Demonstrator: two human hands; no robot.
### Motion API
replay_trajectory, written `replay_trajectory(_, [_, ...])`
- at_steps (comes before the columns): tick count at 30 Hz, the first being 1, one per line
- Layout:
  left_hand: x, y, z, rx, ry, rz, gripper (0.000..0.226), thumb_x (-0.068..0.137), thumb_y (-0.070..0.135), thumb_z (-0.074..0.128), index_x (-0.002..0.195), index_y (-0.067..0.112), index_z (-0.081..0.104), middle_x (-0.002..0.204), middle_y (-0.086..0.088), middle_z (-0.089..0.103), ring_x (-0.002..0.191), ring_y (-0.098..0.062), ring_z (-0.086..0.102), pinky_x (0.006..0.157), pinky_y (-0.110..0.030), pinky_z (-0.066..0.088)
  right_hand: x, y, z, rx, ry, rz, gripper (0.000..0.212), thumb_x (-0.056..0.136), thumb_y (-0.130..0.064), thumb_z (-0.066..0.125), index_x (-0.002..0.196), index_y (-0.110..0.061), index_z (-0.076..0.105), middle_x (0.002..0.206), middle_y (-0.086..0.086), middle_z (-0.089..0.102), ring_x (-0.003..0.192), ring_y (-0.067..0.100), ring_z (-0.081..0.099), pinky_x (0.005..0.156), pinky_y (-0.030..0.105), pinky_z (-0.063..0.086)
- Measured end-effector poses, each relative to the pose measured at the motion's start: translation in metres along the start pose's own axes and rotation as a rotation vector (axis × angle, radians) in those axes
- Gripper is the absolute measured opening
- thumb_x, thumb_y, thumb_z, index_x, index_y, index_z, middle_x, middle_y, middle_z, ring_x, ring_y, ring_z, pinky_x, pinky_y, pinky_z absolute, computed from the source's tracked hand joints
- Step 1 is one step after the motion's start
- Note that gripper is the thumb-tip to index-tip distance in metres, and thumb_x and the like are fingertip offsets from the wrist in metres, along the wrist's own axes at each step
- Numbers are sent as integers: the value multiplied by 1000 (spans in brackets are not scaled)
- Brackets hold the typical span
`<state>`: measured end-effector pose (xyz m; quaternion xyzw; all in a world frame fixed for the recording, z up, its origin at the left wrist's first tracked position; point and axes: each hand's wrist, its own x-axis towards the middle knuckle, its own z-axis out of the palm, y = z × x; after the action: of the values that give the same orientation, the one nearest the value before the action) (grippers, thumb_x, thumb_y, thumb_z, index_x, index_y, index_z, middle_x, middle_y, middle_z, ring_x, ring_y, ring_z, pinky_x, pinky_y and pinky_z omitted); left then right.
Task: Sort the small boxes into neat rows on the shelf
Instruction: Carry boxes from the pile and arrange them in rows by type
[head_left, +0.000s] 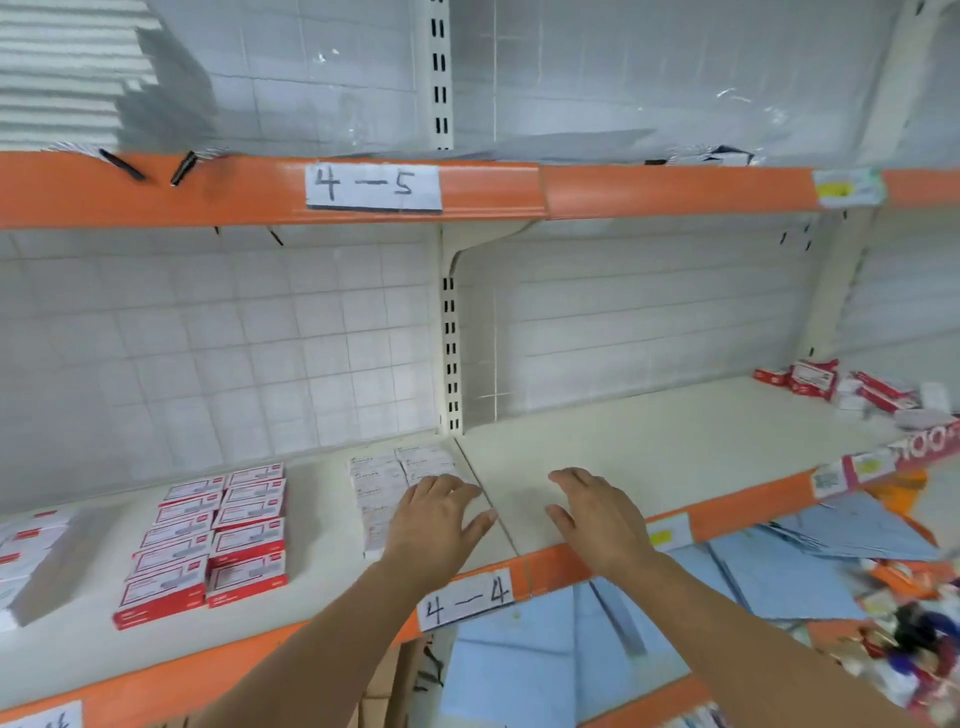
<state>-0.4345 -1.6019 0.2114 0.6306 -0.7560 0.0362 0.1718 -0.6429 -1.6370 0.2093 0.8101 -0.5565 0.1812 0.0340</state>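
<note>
Now left hand (434, 519), grip apart, rests on white boxes (384, 483); right hand (597, 512) apart.

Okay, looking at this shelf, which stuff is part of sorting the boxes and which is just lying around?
Part of the job:
red-and-white boxes in rows
white boxes under the left hand
jumbled boxes far right
right hand

Just lying about:
blue sheets below
label 4-4
label 4-5
</note>
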Motion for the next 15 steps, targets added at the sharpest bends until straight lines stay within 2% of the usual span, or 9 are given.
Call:
replay_trajectory(7, [47, 126, 36, -20, 7, 134, 46, 96, 54, 32, 135, 32, 46, 136, 11, 45, 128, -11, 35, 107, -24, 21, -44, 130, -35, -36, 32, 127, 43, 98, -34, 40, 140, -23, 39, 138, -3, 47, 117, 20, 51, 92, 31, 42])
replay_trajectory(12, [77, 211, 66, -21, -10, 238, 46, 97, 54, 31, 135, 34, 44, 135, 13, 44, 128, -9, 35, 108, -22, 19, -77, 211, -57, -55, 62, 199, 38, 97, -32, 41, 133, -20, 46, 129, -1, 53, 109, 23, 55, 80, 32, 44])
replay_trajectory(15, [93, 256, 81, -19, -22, 298, 44, 97, 54, 30, 133, 34, 45, 133, 13, 45, 126, -9, 36, 108, -22, 20, -91, 253, -70, -88, 72, 229, 38, 97, -31, 41, 132, -19, 47, 129, 2, 54, 109, 24, 56, 86, 36, 45])
